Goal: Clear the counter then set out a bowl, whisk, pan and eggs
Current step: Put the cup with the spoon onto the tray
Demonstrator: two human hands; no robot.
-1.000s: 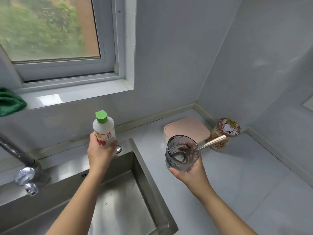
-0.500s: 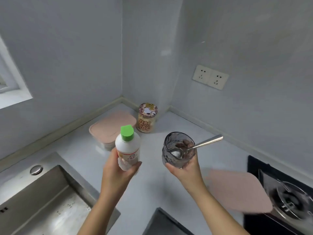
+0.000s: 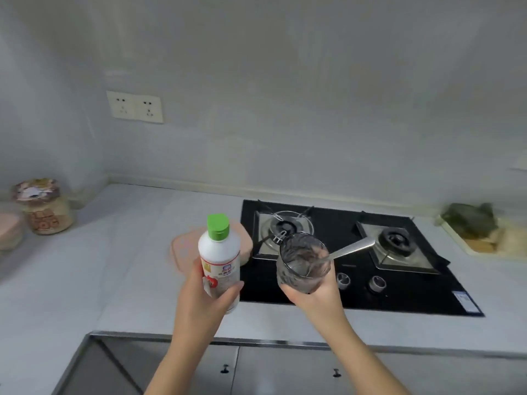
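We are only clearing up: our left hand [image 3: 199, 292] grips the bottle [image 3: 219, 260], our right hand [image 3: 312, 292] grips the dirty glass [image 3: 302, 263] near the stove [image 3: 356, 286], and no bowl, whisk, pan or eggs are out yet.

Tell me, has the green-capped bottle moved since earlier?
Yes. The bottle went from left of the corner jar to its right, near the stove.

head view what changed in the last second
The person turned right: the sink and window left the view, and the gas hob now lies ahead. The cartoon-lidded jar and pink lid slid leftward in frame. Nothing was taken or let go: the left hand still grips the green-capped bottle, and the right hand still holds the glass with the spoon in it.
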